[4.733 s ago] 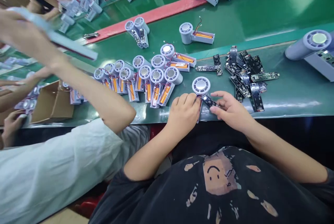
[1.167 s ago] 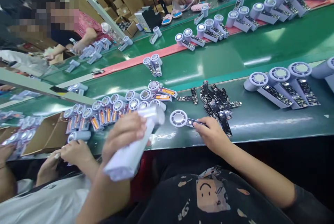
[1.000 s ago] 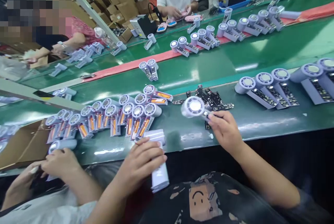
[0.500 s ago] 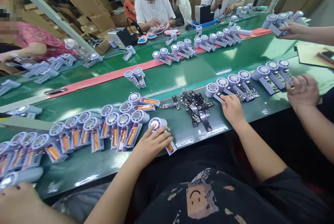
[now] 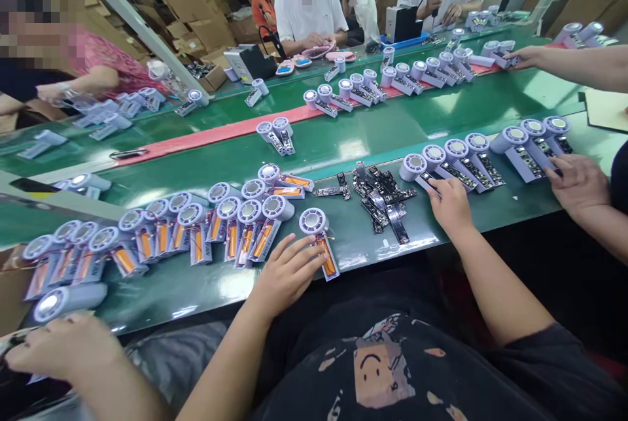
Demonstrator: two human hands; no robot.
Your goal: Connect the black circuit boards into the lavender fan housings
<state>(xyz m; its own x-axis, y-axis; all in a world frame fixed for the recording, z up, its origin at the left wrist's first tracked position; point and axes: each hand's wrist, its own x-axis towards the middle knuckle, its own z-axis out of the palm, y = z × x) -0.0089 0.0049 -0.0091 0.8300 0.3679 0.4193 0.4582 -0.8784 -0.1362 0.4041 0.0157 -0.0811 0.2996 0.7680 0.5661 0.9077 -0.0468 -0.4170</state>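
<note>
Fan [image 5: 314,221] at eleven, handle [image 5: 331,270] near the bench [image 5: 350,244] edge, bench between it and boards [image 5: 383,199]; my left hand [image 5: 289,277], loosely spread, has uncovered its head. My right hand [image 5: 450,208] touches another fan [image 5: 413,165] at one, grip unclear.

1. The T-shirt [image 5: 471,382] is black, with a peach-coloured square print [image 5: 387,387].
2. On this square print, one dark arc [image 5: 370,356] and two dark dots [image 5: 364,380] are drawn.
3. Around the square print are scattered peach-coloured flecks [image 5: 435,352].
4. Right of the square print is a short black sleeve [image 5: 544,362].
</note>
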